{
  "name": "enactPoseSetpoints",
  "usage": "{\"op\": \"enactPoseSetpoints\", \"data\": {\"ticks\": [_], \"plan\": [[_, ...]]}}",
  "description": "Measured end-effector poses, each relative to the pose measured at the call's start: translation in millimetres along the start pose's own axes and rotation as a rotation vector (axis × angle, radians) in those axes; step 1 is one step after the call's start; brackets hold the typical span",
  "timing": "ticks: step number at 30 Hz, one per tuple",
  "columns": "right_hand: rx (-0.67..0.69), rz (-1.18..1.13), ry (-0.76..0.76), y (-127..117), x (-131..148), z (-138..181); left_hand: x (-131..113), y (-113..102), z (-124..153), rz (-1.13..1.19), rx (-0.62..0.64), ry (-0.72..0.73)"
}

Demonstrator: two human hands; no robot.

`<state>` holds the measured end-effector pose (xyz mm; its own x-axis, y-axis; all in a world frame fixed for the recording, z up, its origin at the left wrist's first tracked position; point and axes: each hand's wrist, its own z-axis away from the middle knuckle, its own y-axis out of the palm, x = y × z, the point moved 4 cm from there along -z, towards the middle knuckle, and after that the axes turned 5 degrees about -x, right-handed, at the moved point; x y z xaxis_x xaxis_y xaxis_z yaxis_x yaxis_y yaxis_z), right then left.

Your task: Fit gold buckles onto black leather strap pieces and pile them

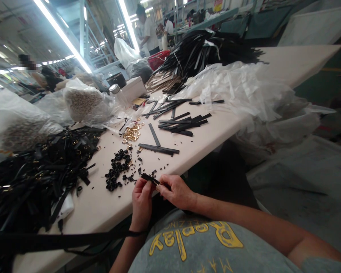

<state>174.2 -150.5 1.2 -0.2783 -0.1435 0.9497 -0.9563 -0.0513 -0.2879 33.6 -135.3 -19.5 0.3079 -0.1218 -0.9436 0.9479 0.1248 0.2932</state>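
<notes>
A short black strap [149, 178] is pinched between both hands just over the table's front edge. My left hand [142, 195] grips its left part with thumb and fingers. On the strap's other end, my right hand [175, 190] is closed, and a small gold glint shows between the two hands, too small to make out fully. Close by on the table lie black strap loops [116, 170] in a heap and tiny black pieces scattered around. Behind them sits a pile of gold buckles [133, 132]. Flat black strips [159, 148] lie farther right.
A big heap of black buckled straps [42, 170] covers the table's left side. Behind it stand clear bags of small parts [82, 102]. Crumpled plastic sheeting [230, 83] hangs over the right edge, near a long bundle of black strips [204, 49]. People work in the background.
</notes>
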Motion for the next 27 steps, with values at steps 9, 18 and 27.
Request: {"op": "enactPoseSetpoints", "data": {"ticks": [9, 18, 27], "plan": [[0.02, -0.151, 0.083, 5.1, -7.0, 1.3, -11.2, -11.6, 7.0, -0.37, -0.052, 0.31], [0.095, -0.249, 0.137, 4.9, -5.5, 3.2, -0.8, -20.9, 11.8, -0.52, 0.021, 0.368], [0.148, -0.159, 0.156, 2.6, -4.1, 0.5, -16.3, -13.1, 16.2, -0.639, 0.107, 0.434]]}}
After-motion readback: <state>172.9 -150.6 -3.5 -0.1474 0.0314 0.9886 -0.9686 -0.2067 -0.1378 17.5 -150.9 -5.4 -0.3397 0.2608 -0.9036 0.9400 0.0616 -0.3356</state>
